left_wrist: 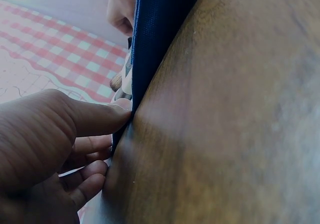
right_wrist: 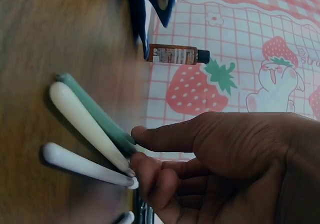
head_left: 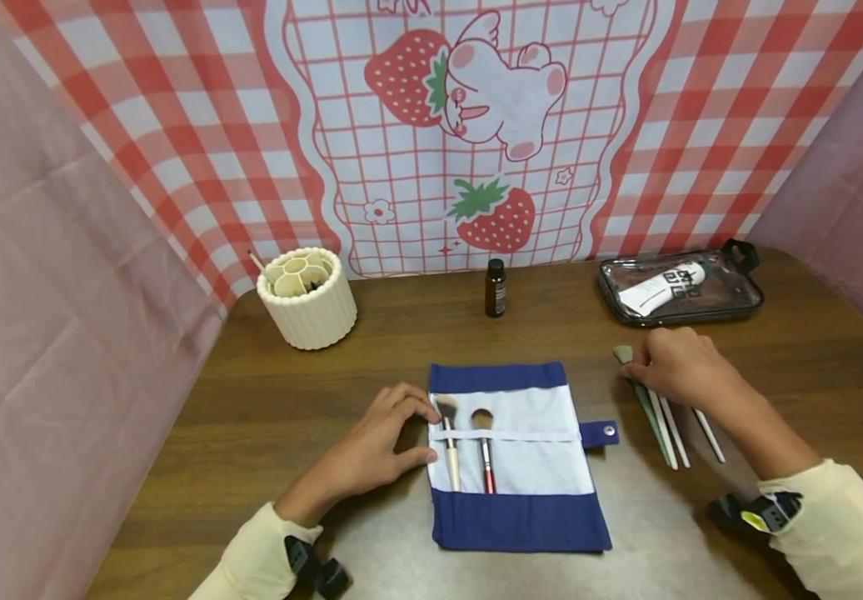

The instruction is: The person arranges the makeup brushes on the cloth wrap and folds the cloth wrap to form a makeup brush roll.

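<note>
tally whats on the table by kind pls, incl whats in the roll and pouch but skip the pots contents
Brushes in the fabric roll: 2
Loose handles by the right hand: 4 visible
Fabric roll: 1
Dark bottle: 1
Clear pouch: 1
White tube: 1
Cream pot: 1
Total: 11

wooden table (head_left: 251,417) beneath pot (head_left: 311,312), bottle (head_left: 496,292), pouch (head_left: 725,292), brush roll (head_left: 525,523), loose brushes (head_left: 659,425)

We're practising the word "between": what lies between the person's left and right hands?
An open cloth case, holding two brushes, lies between the left hand and the right hand, its snap tab toward the right; the head view shows this.
</note>
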The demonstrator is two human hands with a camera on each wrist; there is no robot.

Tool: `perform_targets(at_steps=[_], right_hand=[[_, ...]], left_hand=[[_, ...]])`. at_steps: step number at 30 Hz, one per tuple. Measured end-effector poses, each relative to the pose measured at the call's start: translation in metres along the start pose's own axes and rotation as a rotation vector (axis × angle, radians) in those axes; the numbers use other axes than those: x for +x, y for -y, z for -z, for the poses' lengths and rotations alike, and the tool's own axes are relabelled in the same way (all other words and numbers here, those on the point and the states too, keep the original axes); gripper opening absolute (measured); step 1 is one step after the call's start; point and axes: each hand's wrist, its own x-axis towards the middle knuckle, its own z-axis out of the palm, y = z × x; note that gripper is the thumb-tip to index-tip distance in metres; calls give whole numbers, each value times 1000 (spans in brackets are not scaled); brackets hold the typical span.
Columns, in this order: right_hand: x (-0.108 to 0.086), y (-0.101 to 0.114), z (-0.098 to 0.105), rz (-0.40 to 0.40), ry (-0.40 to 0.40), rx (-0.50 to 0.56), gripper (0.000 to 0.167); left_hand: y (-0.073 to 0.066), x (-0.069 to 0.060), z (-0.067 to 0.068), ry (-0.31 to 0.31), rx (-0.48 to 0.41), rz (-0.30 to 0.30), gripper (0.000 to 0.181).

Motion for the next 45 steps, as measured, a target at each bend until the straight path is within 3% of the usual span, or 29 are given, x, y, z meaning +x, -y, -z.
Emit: perform_targets(at_steps=[10, 19, 23, 27, 32, 37, 45], right_hand=[[1, 8, -7, -22, 23, 46, 38], [1, 10, 2, 69, 19, 131, 41], [0, 11, 8, 79, 81, 283, 33], [0, 13, 14, 78, 138, 527, 37], [1, 15, 18, 108, 144, 767, 41], [3, 16, 19, 134, 145, 923, 45], [9, 20, 13, 175, 98, 1068, 46]], left_hand=[[2, 0, -1, -13, 8, -23, 36], [2, 0, -1, -13, 6, -24, 36], [2, 0, -1, -17, 6, -29, 36], [1, 0, -1, -17, 5, -25, 36], [1, 0, -1, -13, 4, -22, 36], [1, 0, 0, -11, 1, -20, 36], [0, 0, 1, -9, -6, -17, 36]])
